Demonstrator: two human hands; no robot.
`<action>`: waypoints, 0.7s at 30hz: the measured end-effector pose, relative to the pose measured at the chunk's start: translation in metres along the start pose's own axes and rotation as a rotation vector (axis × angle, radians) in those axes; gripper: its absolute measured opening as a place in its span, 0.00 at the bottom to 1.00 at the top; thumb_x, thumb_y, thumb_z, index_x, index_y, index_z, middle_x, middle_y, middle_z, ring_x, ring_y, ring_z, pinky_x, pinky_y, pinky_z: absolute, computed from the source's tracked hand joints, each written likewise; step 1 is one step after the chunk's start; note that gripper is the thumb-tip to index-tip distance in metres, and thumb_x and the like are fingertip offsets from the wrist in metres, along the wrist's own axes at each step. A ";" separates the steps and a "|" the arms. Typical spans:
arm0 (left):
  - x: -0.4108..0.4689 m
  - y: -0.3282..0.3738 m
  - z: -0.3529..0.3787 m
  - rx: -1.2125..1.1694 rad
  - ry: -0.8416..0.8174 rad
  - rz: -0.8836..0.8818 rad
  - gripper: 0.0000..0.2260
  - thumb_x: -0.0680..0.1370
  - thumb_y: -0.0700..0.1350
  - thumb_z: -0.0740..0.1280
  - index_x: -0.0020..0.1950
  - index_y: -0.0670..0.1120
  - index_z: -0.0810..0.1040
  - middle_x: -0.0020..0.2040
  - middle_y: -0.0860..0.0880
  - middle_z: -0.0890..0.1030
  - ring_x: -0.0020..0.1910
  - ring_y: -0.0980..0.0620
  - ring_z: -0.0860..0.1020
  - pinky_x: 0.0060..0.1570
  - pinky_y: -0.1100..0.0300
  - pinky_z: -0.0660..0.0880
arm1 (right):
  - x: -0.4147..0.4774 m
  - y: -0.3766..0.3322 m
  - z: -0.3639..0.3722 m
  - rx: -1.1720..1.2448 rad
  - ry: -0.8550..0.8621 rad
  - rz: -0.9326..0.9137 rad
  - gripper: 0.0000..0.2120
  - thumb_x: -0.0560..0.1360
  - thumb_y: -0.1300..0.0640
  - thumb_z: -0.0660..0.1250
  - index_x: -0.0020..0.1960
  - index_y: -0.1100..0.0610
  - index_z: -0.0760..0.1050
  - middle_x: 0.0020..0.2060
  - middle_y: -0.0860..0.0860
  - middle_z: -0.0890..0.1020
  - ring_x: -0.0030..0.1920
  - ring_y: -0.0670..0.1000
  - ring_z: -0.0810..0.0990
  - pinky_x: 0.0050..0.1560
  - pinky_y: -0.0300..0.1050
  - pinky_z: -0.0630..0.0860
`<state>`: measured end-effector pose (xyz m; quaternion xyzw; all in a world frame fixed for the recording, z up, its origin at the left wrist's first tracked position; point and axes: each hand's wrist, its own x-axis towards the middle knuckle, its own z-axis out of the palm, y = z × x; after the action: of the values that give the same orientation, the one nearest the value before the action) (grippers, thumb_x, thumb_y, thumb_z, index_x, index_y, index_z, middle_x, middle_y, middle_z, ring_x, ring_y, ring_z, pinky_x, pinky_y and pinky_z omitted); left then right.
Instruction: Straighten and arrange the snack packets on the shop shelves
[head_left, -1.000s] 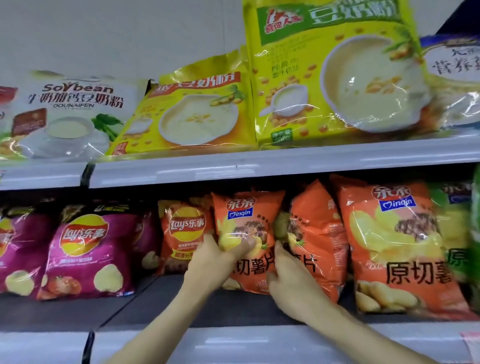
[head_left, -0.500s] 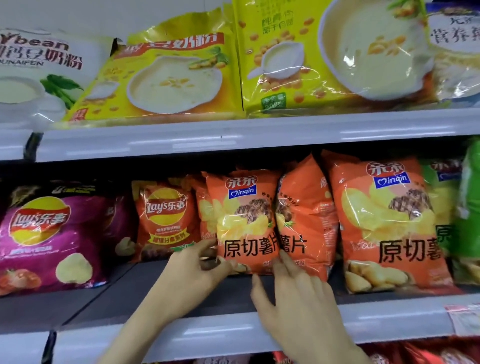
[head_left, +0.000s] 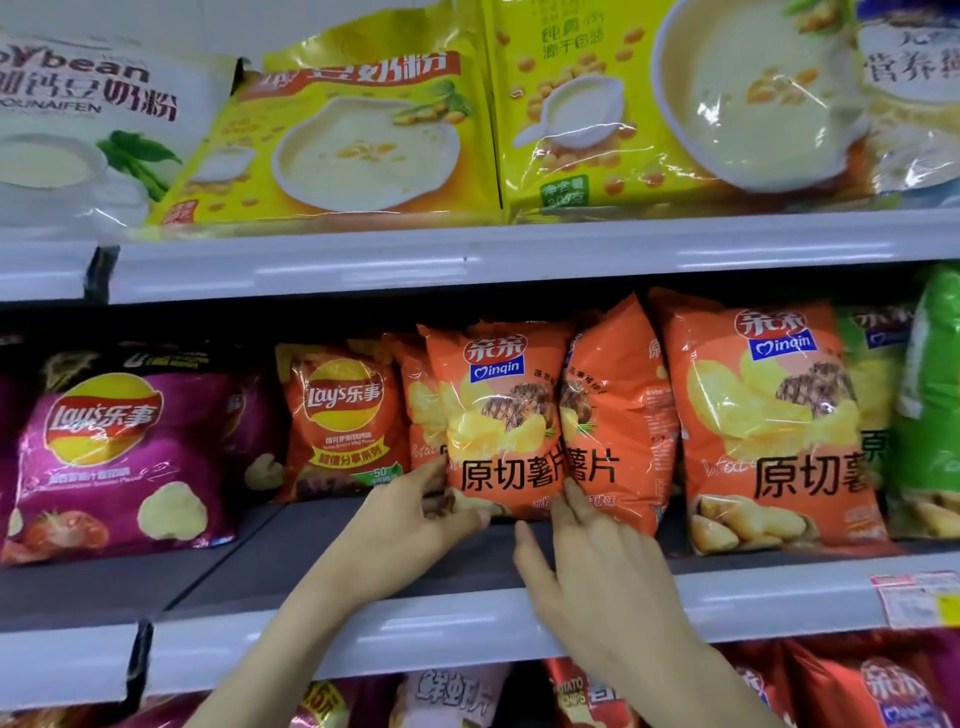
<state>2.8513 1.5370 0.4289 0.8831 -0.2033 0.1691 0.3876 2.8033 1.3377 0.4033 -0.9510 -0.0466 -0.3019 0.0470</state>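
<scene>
On the middle shelf (head_left: 291, 556) an orange Qinqin chip packet (head_left: 498, 410) stands upright, facing front. My left hand (head_left: 410, 525) pinches its lower left corner, thumb under the bottom edge and fingers along its side. A second orange packet (head_left: 623, 410) leans against its right side, turned partly sideways. My right hand (head_left: 597, 571) has straight fingers, whose tips touch the bottom where the two packets meet. Another orange packet is partly hidden behind the first one on its left.
A large orange Qinqin packet (head_left: 769, 426) and a green packet (head_left: 930, 389) stand to the right. An orange Lay's bag (head_left: 348, 415) and a purple Lay's bag (head_left: 119, 452) stand to the left. Soy milk powder bags (head_left: 337, 135) fill the upper shelf. More packets (head_left: 878, 691) sit below.
Both hands have slid down from the middle of the orange packets to their bottom edges. The centre packet now stands straighter and faces front. The view has dropped lower.
</scene>
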 end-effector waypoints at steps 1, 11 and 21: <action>-0.001 -0.001 0.000 0.035 0.043 0.022 0.11 0.79 0.52 0.75 0.56 0.63 0.77 0.50 0.69 0.84 0.52 0.69 0.81 0.55 0.67 0.77 | 0.000 0.000 0.001 0.010 -0.002 0.006 0.48 0.72 0.34 0.31 0.79 0.56 0.69 0.81 0.53 0.65 0.63 0.53 0.81 0.57 0.49 0.79; -0.020 0.027 -0.012 0.334 0.242 -0.063 0.14 0.80 0.57 0.70 0.57 0.49 0.84 0.51 0.49 0.87 0.52 0.43 0.83 0.53 0.47 0.82 | -0.010 0.013 -0.018 0.205 0.074 -0.046 0.26 0.83 0.40 0.56 0.72 0.55 0.77 0.73 0.47 0.75 0.70 0.50 0.75 0.68 0.46 0.73; -0.068 0.108 0.021 0.548 0.182 0.066 0.21 0.81 0.62 0.65 0.72 0.59 0.77 0.63 0.57 0.84 0.63 0.49 0.81 0.57 0.49 0.80 | -0.065 0.069 -0.053 0.174 0.217 -0.066 0.23 0.78 0.42 0.58 0.62 0.52 0.82 0.54 0.45 0.84 0.56 0.50 0.81 0.52 0.46 0.79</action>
<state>2.7429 1.4702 0.4506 0.9289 -0.1430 0.3090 0.1455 2.7284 1.2592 0.4041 -0.9031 -0.0984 -0.3992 0.1240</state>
